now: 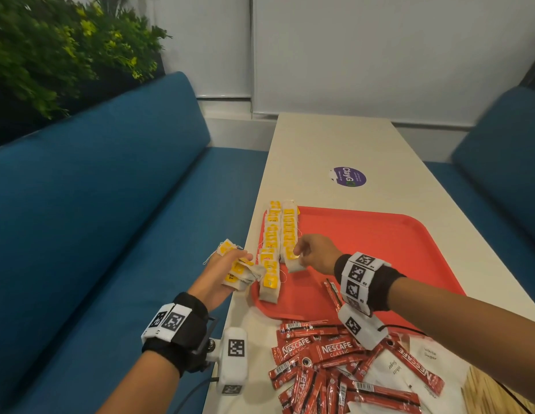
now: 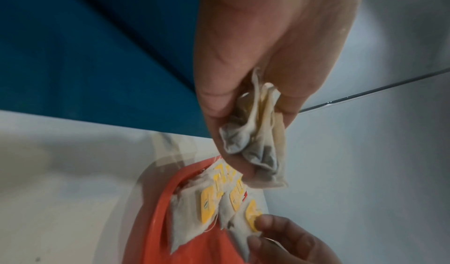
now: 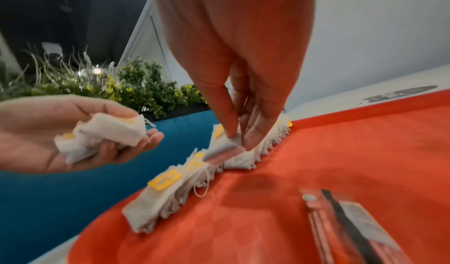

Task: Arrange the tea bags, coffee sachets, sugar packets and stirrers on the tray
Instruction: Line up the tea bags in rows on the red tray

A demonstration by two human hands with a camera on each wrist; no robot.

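Right grip [image 1: 312, 253] pinches a tea bag [image 1: 293, 261] at the near end of the second row, left of centre on the tray [image 1: 379, 249]. Left grip [image 1: 227, 270] clutches a bundle of tea bags [image 1: 242, 271] beside the counter. Tea-bag rows are underway; next, settle this bag overlapping its neighbour.

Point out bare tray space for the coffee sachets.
Free: the tray floor right of the tea bag rows, past the lone sachet. Crowded: the left edge, where both hands work, and the near table with the sachet pile.
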